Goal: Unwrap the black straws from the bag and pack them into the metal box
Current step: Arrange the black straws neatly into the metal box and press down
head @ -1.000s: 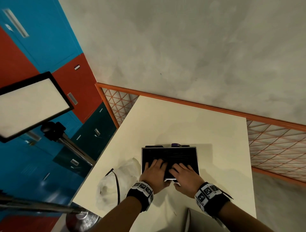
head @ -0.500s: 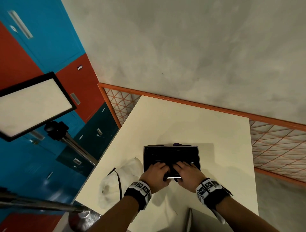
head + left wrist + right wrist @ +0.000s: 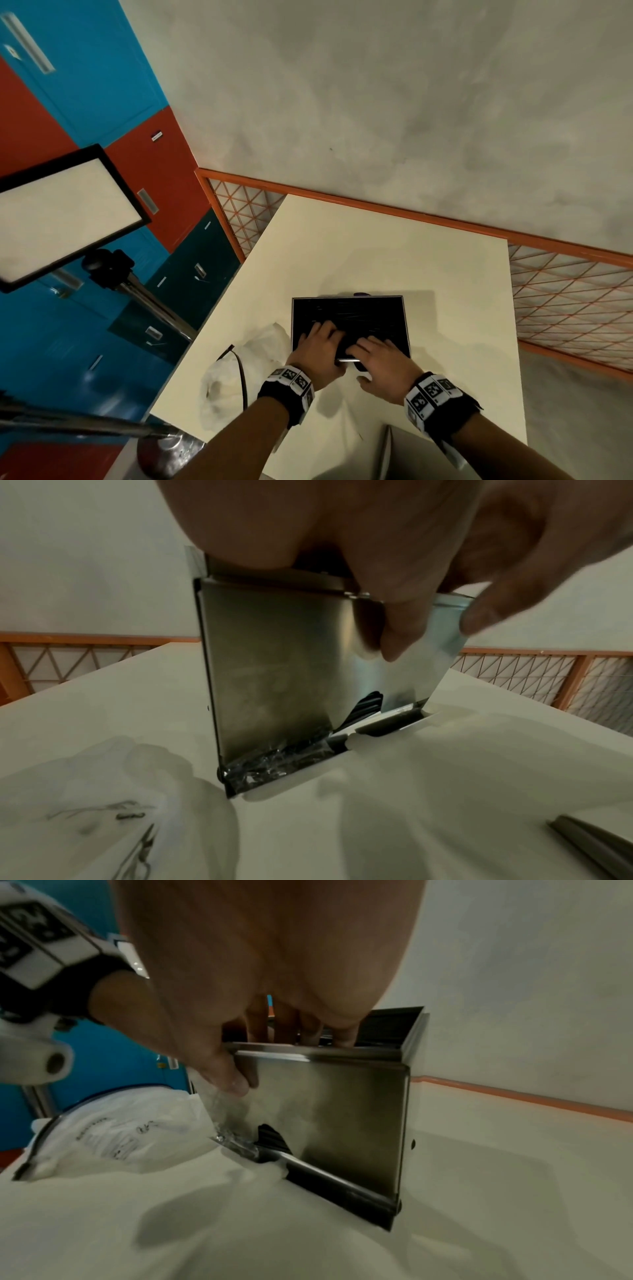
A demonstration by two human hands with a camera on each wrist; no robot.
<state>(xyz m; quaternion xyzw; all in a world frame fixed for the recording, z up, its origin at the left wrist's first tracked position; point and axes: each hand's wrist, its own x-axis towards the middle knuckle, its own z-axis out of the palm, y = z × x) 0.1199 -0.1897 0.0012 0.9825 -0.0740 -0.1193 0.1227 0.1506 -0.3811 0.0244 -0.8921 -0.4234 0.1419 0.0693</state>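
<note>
The metal box [image 3: 406, 320] sits open on the cream table [image 3: 376, 250], packed with black straws [image 3: 359, 313]. My left hand [image 3: 317, 346] and right hand [image 3: 380, 358] are side by side at its near rim. Fingers reach over the rim onto the straws. Thumbs lie on the outer near wall [image 3: 274, 656] [image 3: 342, 1110], so each hand pinches that wall; the left hand [image 3: 394, 626] and right hand [image 3: 236, 1069] show this. Crumpled clear wrap [image 3: 274, 761] [image 3: 236, 1139] lies at the foot of the wall. The white bag [image 3: 239, 373] [image 3: 120, 1129] lies left of the box.
A grey flat object [image 3: 404, 452] [image 3: 599, 840] lies at the table's near edge on the right. A light panel on a stand [image 3: 65, 216] and a metal pole [image 3: 85, 425] stand to the left, off the table. An orange railing [image 3: 411, 212] runs behind the table.
Both hands have drawn back a little toward the box's near rim, fingers less spread over the straws. The box and bag have not moved.
</note>
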